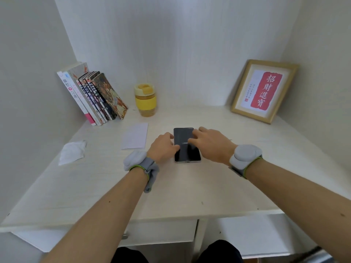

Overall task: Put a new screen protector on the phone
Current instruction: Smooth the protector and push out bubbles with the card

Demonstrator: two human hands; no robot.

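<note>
Between both hands (190, 145) lies the phone (187, 149), fingers touching it.

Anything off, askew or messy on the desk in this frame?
Minor only. A crumpled white wipe lies loose at the desk's left side, and the books lean against the left wall rather than standing upright. The phone lies flat, roughly square to the person, both hands on it. No spill or damage visible.

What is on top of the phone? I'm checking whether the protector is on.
Fingers of the right hand rest on the phone; the left hand touches its left edge. A protector can't be made out on the glass.
</note>
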